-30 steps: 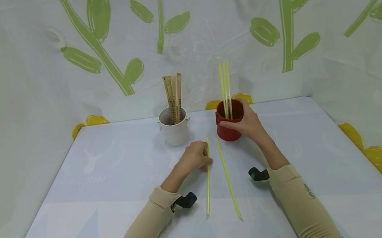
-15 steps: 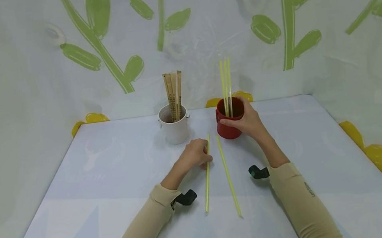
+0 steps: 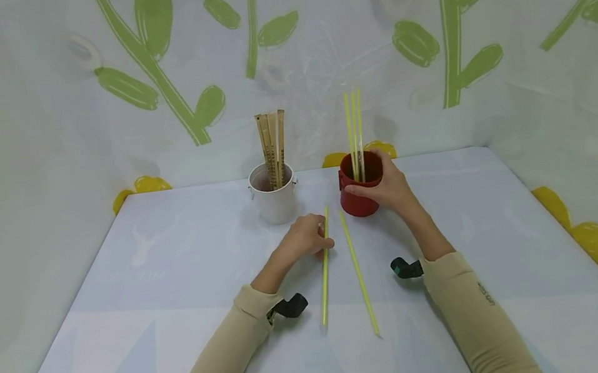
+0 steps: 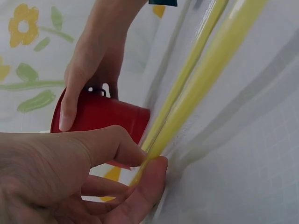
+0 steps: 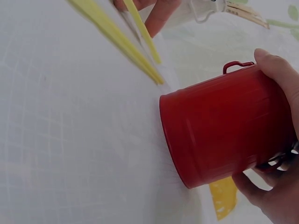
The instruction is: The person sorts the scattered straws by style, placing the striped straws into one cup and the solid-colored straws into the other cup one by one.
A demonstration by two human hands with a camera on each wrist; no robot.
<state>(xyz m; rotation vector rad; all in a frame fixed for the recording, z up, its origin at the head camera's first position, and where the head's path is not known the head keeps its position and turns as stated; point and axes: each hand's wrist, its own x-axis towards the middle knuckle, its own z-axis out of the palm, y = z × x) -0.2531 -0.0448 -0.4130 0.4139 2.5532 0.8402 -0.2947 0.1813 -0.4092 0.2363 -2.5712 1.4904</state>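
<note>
My left hand (image 3: pixel 305 236) pinches a thin yellow straw (image 3: pixel 325 290) in clear wrapping between thumb and fingers, low over the table. In the left wrist view the thumb and index finger meet on this straw (image 4: pixel 205 84). A second yellow straw (image 3: pixel 361 279) lies on the table just right of it. My right hand (image 3: pixel 394 189) grips the upper part of a red bucket (image 3: pixel 357 205) with small side handles, thumb at the near side. Several wrapped yellow straws (image 3: pixel 354 122) stand upright in that bucket. Seen from the right wrist, the red bucket (image 5: pixel 224 126) stands upright on the table.
Left of the red bucket stands a white bucket (image 3: pixel 276 207) holding several brown paper-wrapped sticks (image 3: pixel 272 143). A pale cloth with blue triangles covers the table (image 3: pixel 185 353). Flower-printed sheeting (image 3: pixel 314 39) rises behind and at both sides.
The left hand and its pinched straw have edged slightly forward. The right hand keeps its grip on the red bucket, and the head view has shifted a little.
</note>
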